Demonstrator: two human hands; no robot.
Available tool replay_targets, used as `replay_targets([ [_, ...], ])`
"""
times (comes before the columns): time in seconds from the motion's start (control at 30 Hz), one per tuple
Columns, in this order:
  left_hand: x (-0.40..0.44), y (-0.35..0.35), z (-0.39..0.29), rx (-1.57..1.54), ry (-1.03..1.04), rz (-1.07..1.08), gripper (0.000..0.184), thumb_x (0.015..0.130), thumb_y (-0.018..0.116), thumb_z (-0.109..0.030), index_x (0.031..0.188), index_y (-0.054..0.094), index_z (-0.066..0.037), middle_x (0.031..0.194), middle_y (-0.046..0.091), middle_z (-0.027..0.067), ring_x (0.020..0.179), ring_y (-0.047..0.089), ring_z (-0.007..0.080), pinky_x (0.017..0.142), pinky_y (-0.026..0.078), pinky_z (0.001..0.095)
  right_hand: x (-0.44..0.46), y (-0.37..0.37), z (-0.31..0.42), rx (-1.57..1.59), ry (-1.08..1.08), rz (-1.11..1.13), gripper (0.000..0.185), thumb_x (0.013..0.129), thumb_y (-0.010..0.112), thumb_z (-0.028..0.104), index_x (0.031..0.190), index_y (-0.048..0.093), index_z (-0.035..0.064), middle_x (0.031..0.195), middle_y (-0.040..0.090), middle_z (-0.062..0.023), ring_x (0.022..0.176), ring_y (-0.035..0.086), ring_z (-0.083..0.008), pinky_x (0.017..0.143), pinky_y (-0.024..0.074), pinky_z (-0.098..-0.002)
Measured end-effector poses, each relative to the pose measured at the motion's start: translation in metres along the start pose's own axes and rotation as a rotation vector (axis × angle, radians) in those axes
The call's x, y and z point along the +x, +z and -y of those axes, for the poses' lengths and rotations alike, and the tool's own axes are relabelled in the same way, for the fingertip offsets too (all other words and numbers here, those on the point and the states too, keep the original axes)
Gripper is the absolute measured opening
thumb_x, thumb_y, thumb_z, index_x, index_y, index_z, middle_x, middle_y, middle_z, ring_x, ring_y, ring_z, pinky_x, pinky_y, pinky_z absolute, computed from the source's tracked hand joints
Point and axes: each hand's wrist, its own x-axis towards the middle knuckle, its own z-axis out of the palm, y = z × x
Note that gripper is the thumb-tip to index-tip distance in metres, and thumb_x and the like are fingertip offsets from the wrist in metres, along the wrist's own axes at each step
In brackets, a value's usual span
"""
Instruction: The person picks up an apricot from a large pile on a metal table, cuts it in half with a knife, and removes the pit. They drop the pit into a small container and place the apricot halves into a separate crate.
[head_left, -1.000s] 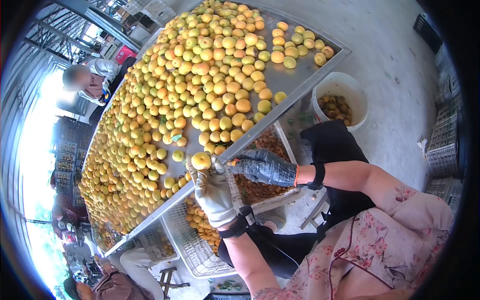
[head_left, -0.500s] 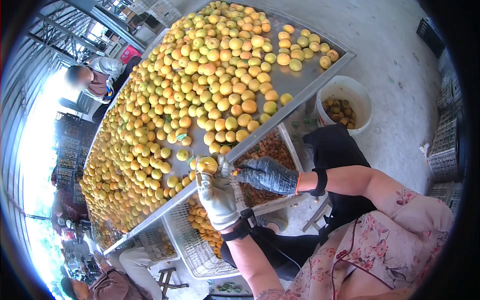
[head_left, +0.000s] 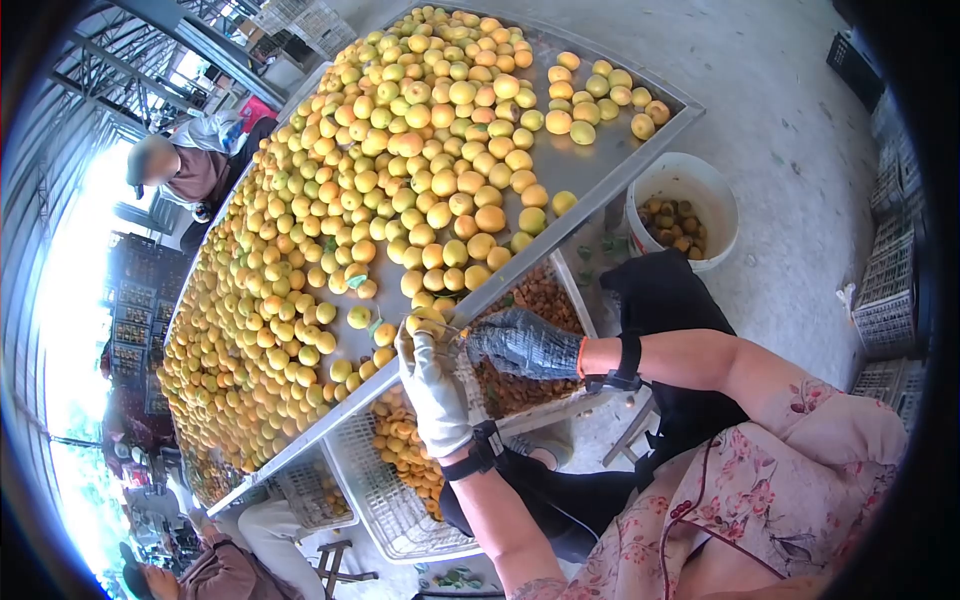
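Observation:
My left hand (head_left: 435, 390), in a white glove, is closed around an apricot (head_left: 424, 318) at the near rim of the metal table (head_left: 515, 268). Right beside it, my right hand (head_left: 525, 345) wears a grey knit glove, its fingers curled close to the fruit. A thin tool seems to be in those fingers, but its kind is not clear. Many yellow-orange apricots (head_left: 400, 145) cover the tabletop. Under the rim, one white crate (head_left: 375, 505) has split apricot pieces (head_left: 408, 450) in it. A second crate (head_left: 575, 290) contains brown pits (head_left: 525, 388).
A white bucket (head_left: 725, 220) with dark fruit stands on the floor at the right. Stacked crates (head_left: 885, 290) line the right side. One person (head_left: 185, 175) sits across the table, another person (head_left: 215, 565) at lower left. A small stool (head_left: 340, 565) stands nearby.
Both hands stay together at the table rim; the right glove has turned slightly and shifted closer to the fruit. The thin tool, visible across the apricot before, is now harder to see.

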Motion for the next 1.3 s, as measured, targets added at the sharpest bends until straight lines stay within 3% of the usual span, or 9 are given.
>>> replay_targets([
  [0.07,0.003,-0.010,0.007,0.295,-0.029,0.016,0.036,0.098,0.047,-0.030,0.121,0.049,-0.003,0.103,0.060,0.0095,0.087,0.058,0.0158,0.078,0.047,0.0299,0.003,0.004,0.009,0.004,-0.006,0.007,0.018,0.094,0.058,0.022,0.097,0.068,0.0065,0.063,0.058,0.0012,0.055,0.049,-0.0057,0.048,0.0378,-0.0239],
  [0.13,0.001,0.008,0.024,-0.009,0.020,-0.020,0.040,0.099,0.045,-0.037,0.119,0.050,-0.003,0.098,0.060,0.0085,0.085,0.057,0.0155,0.078,0.047,0.0309,0.000,0.014,0.029,-0.803,-0.270,-0.086,0.028,0.094,0.055,0.029,0.093,0.063,0.0019,0.081,0.065,-0.0136,0.075,0.061,-0.0273,0.069,0.0464,-0.0370],
  [0.27,-0.004,0.018,0.012,-0.435,-0.110,0.101,0.044,0.096,0.048,-0.047,0.116,0.055,-0.008,0.103,0.060,0.0012,0.087,0.054,0.0085,0.073,0.042,0.0201,-0.008,0.023,0.041,-0.778,-0.077,-0.124,0.033,0.091,0.057,0.033,0.096,0.063,0.0016,0.087,0.064,-0.0205,0.080,0.060,-0.0350,0.074,0.0456,-0.0404],
  [0.6,-0.007,0.016,0.001,0.007,0.028,-0.087,0.043,0.098,0.045,-0.034,0.127,0.049,-0.002,0.110,0.057,0.0044,0.081,0.054,0.0105,0.069,0.042,0.0223,-0.008,0.030,0.044,-0.382,0.004,-0.126,0.022,0.090,0.061,0.020,0.102,0.064,0.0014,0.088,0.066,-0.0142,0.079,0.062,-0.0267,0.071,0.0477,-0.0373],
  [0.67,-0.007,0.011,0.005,-0.104,0.048,0.053,0.038,0.099,0.045,-0.032,0.123,0.050,-0.002,0.114,0.059,0.0065,0.102,0.054,0.0137,0.087,0.042,0.0275,-0.003,0.027,0.030,-0.449,-0.049,-0.116,0.022,0.090,0.061,0.020,0.102,0.064,0.0013,0.089,0.067,-0.0144,0.079,0.062,-0.0265,0.071,0.0479,-0.0369],
  [0.73,-0.006,0.016,0.014,-0.256,0.110,-0.016,0.039,0.099,0.046,-0.035,0.117,0.053,-0.001,0.110,0.061,0.0072,0.099,0.055,0.0146,0.089,0.042,0.0291,0.011,0.022,0.009,-0.806,-0.701,-0.182,0.020,0.094,0.060,0.022,0.105,0.067,0.0068,0.065,0.053,0.0059,0.056,0.044,-0.0015,0.047,0.0354,-0.0208],
  [0.93,-0.006,0.018,0.000,-0.173,0.079,0.004,0.033,0.098,0.050,-0.033,0.114,0.053,-0.005,0.103,0.061,0.0074,0.096,0.055,0.0167,0.087,0.042,0.0301,-0.005,0.025,0.032,-0.199,0.002,-0.084,0.023,0.094,0.059,0.022,0.110,0.066,0.0064,0.074,0.061,0.0024,0.060,0.049,-0.0029,0.050,0.0396,-0.0211],
  [1.17,-0.011,0.019,0.008,-0.287,0.001,-0.011,0.049,0.096,0.045,-0.050,0.118,0.049,-0.006,0.103,0.061,0.0083,0.092,0.054,0.0180,0.085,0.042,0.0303,0.000,0.019,0.016,-0.847,-0.564,-0.077,0.026,0.094,0.059,0.024,0.112,0.065,0.0074,0.078,0.061,0.0024,0.062,0.050,-0.0028,0.052,0.0400,-0.0196],
  [1.3,-0.009,0.017,-0.006,-0.069,0.012,-0.055,0.041,0.097,0.046,-0.037,0.118,0.050,-0.002,0.101,0.061,0.0082,0.091,0.056,0.0145,0.077,0.044,0.0256,-0.013,0.026,0.034,-0.404,-0.060,-0.080,0.026,0.095,0.058,0.025,0.113,0.065,0.0078,0.078,0.061,0.0045,0.062,0.049,-0.0012,0.053,0.0395,-0.0184],
])
